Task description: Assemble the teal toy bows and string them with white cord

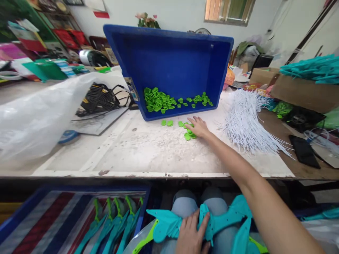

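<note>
While left hand point(192, 233) grips the teal part point(222, 223) over the lap point(184, 203), right hand point(198, 127) sits, fingers splayed, at loose green pieces point(187, 136) outside blue bin point(172, 63), none visibly pinched. Careless sweep could scatter them.

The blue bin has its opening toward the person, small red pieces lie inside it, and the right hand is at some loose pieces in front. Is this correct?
Not fully: the head view shows that the small pieces inside are green, not red. The blue bin and the right hand are as you describe.
</note>
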A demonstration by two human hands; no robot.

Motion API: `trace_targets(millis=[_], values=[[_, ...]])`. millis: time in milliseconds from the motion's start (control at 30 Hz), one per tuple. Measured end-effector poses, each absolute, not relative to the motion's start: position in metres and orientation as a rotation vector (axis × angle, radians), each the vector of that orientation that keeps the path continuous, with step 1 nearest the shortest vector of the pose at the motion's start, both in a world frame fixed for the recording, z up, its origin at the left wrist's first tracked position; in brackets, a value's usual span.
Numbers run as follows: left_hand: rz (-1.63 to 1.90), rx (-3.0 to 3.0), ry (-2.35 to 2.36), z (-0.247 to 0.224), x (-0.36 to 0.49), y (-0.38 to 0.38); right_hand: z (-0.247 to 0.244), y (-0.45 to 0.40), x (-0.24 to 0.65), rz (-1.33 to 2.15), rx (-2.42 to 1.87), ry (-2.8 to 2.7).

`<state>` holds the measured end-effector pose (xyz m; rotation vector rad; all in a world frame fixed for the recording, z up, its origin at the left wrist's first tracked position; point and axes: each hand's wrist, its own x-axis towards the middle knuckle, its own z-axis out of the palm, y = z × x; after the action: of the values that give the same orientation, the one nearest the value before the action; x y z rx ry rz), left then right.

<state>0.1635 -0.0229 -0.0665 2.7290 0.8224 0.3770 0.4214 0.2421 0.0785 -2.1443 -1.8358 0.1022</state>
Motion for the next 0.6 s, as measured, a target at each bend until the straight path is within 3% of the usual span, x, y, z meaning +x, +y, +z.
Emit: trace_targets(millis=[167,367,433,600], values=[[0.344,2.700,0.751,-0.068,0.159,-0.017,0.066,0.208,0.376,0.211,-1.958,-2.024],[0.677,2.653,0.452,-0.046,0.146,0.001,0.060,0.175,0.399,0.185,-1.876,-1.827],[0.760,2.496,0.378,-0.010,0.135,0.040,0.061,0.197,0.423,0.041,-1.804,-1.746],[1.232,1.892,1.281,0.096,0.120,0.242,0.082,0.269,0.506,-0.213,-1.851,-1.267]])
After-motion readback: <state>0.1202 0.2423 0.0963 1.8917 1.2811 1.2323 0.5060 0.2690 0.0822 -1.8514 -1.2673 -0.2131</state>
